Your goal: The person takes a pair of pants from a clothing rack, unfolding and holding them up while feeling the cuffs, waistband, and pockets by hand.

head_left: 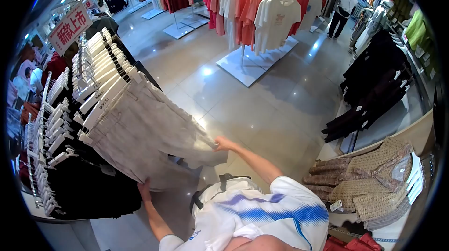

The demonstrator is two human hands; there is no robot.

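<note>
Light grey trousers (135, 129) hang by the waist from a white hanger (104, 103) at the front of the rack on my left. Their legs are drawn out toward me, spread and slightly blurred. My right hand (225, 143) is closed on the edge of one leg, fingers pinched. Lower down, my left hand (144, 190) is at the other edge of the trousers, with its fingers partly hidden by the cloth. It looks closed around that edge. Black garments (93, 190) hang just to the left of my left hand.
White hangers (100, 50) crowd the rack behind the trousers, under a red-lettered sign (69, 27). A T-shirt rack stands on a white base (257, 61) ahead. On the right hang dark clothes (374, 78) and a beige knit top (379, 176). A person (343, 10) stands far back.
</note>
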